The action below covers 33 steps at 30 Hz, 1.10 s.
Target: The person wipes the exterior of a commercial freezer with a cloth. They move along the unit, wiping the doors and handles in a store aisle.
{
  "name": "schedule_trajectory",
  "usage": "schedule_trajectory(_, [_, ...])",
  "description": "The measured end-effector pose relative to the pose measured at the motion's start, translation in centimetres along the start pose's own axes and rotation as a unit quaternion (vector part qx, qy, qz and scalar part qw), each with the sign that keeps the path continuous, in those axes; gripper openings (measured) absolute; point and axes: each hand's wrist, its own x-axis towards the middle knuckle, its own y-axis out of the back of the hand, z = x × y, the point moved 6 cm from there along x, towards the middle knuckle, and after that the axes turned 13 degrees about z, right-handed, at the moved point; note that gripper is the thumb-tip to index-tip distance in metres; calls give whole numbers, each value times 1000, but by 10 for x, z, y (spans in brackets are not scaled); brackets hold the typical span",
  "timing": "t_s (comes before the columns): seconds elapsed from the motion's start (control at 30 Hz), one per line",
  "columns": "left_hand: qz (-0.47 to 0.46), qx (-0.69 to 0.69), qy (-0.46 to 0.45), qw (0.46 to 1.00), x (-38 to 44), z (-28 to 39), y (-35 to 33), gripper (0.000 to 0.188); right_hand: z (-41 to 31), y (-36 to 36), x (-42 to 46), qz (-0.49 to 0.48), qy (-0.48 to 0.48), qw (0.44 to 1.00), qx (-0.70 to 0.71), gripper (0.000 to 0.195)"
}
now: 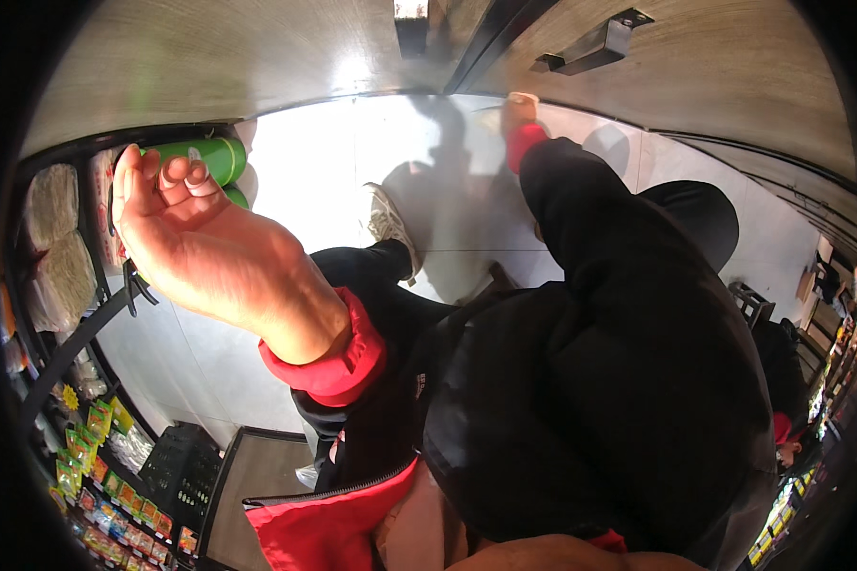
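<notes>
My left hand (pixel 193 228) is raised at the left, palm facing the camera, with its fingers loosely curled. Nothing shows in its palm. Green cylinders (pixel 218 158) lie behind its fingertips on a low shelf, partly hidden by them. My right arm reaches forward, and my right hand (pixel 520 113) is low by the bottom edge of a wood-grain cabinet door (pixel 714 78). It is small and blurred there, with something pale at its far end. Whether it grips anything cannot be made out. A dark metal handle (pixel 600 46) juts from this door.
Pale floor tiles (pixel 307 164) lie under my light shoe (pixel 388 221). On the left, shelves carry bagged goods (pixel 63 278) and hanging packets (pixel 78 450). A black crate (pixel 178 464) stands beside a dark-rimmed board (pixel 257 492). Another person (pixel 782 385) is at the right, near stocked shelves.
</notes>
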Motion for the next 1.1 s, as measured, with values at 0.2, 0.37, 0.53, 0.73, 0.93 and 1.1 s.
schedule_trajectory(0.2, [0,44,-26,999,-3,0,1,25,-63,-187,-151,181,58,885,-425,25])
schedule_trajectory(0.37, [-4,35,-24,999,-5,-5,-3,24,-72,-219,-158,172,-15,856,-487,28])
schedule_trajectory(0.53, [0,32,-42,999,-2,-3,-4,26,-82,-210,-157,-68,51,828,-555,20])
schedule_trajectory(0.73, [27,41,-31,998,1,7,7,24,-80,-250,-176,-60,164,842,-510,22])
schedule_trajectory(0.93, [13,12,-40,999,11,21,28,26,-63,-275,-182,130,205,793,-558,26])
schedule_trajectory(1.1, [27,7,-53,998,15,40,49,28,-48,-303,-184,182,103,797,-567,10])
